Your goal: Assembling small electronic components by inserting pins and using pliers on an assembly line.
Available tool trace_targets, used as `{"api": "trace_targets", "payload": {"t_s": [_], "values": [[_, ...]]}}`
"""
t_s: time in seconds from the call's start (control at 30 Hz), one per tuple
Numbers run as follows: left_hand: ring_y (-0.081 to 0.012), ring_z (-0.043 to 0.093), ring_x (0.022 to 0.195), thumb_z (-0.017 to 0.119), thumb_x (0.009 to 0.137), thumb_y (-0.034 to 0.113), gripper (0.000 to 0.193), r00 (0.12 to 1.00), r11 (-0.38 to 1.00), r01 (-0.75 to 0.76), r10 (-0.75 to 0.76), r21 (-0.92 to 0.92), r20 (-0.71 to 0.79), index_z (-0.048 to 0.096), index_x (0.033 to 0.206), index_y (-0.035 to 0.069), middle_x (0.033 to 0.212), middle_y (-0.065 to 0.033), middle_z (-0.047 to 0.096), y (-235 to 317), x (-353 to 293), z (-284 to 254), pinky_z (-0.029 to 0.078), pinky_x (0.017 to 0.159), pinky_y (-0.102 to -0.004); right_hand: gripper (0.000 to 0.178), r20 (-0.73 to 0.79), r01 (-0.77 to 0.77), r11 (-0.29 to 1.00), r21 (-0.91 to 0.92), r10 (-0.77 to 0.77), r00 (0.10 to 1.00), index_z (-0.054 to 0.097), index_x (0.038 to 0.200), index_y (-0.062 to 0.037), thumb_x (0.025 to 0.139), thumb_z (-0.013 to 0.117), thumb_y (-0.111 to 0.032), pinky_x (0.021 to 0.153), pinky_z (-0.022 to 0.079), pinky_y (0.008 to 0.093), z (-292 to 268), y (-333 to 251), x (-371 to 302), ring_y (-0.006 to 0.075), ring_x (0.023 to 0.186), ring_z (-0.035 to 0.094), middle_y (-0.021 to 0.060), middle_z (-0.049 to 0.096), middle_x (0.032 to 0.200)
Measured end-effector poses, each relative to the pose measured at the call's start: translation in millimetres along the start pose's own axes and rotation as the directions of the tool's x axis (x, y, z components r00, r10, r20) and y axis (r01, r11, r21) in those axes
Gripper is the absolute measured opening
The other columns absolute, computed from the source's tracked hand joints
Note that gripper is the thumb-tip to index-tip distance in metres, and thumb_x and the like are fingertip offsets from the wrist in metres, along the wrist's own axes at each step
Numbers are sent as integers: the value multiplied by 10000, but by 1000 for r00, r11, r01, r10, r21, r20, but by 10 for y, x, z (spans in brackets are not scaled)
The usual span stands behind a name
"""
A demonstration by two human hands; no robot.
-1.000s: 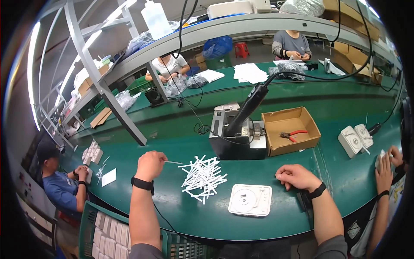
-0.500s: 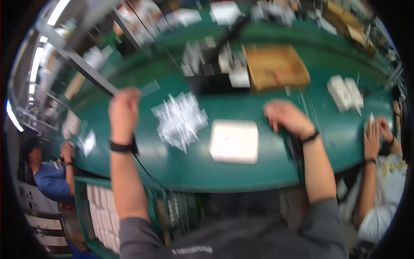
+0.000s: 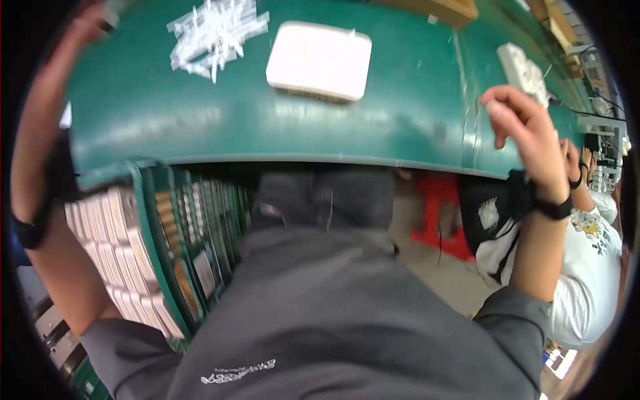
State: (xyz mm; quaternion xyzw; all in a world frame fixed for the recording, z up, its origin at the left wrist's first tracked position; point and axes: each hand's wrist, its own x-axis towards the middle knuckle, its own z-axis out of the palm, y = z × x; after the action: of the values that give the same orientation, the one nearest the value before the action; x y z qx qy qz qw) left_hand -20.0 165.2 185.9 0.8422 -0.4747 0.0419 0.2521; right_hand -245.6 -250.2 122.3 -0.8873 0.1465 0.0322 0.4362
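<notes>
At the upper left rim my left hand (image 3: 90, 25) is smeared by motion, so its fingers cannot be read. A pale blurred patch shows beside it, too unclear to name. Over the right part of the green table, my right hand (image 3: 527, 127) hangs with loosely bent fingers, apart and with nothing in them. Both wrists wear black bands. Between the hands lies a white flat box-like case (image 3: 320, 60) with rounded corners. To its left is a loose pile of clear and white strips (image 3: 219, 35).
White device-like pieces (image 3: 527, 72) lie beyond my right hand. A brown tray (image 3: 433, 8) is cut off at the top. Below the table's left edge, a green crate (image 3: 150, 233) holds rows of white boxes (image 3: 110, 220). A co-worker in a white shirt (image 3: 587, 287) sits at the right.
The view has tilted down and turned, so the table things appear higher. My left hand has gone toward the far left rim; my right hand is farther right of the white case.
</notes>
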Motion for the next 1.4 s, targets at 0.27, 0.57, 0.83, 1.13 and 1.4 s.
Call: {"api": "trace_targets", "payload": {"t_s": [0.27,0.57,0.83,1.13,1.4], "values": [[-148,723,830,744,913,-50,324,964,863,75,65,-500,257,691,1228,5,934,-65,741,566,346,1011,589,796,-300,244,-284,610,631,-479,-769,573,724,1183,-59,950,764,-122,783,573,405,1013,-635,265,340,819,712,141,727,925],[-173,735,895,823,886,60,303,982,918,146,-91,-369,163,707,1161,5,991,-84,750,-140,740,1435,579,768,-303,192,121,182,921,343,-236,964,662,1206,-13,1089,612,-156,725,580,330,738,-13,1089,175,797,699,72,729,881],[-234,730,864,875,840,122,309,983,961,89,-42,-261,179,739,1101,25,982,-93,732,-228,724,1576,569,731,-336,159,84,79,615,785,-231,969,647,1174,-39,1117,573,-168,729,564,270,1002,256,1574,123,856,683,45,698,944],[-284,713,897,898,791,122,364,994,962,-48,72,-269,80,750,1114,43,1029,-100,712,-363,721,1665,575,778,-366,163,7,116,528,841,-224,974,566,1193,-55,1108,587,-192,678,551,272,744,476,1487,136,742,671,123,726,988],[-271,708,878,867,815,67,200,991,954,0,40,-300,128,794,1000,57,974,-86,719,-549,722,1668,575,781,-359,193,-14,121,623,773,-174,985,574,1245,-20,1104,580,-152,677,552,281,979,383,1431,151,747,694,132,736,988]]}}
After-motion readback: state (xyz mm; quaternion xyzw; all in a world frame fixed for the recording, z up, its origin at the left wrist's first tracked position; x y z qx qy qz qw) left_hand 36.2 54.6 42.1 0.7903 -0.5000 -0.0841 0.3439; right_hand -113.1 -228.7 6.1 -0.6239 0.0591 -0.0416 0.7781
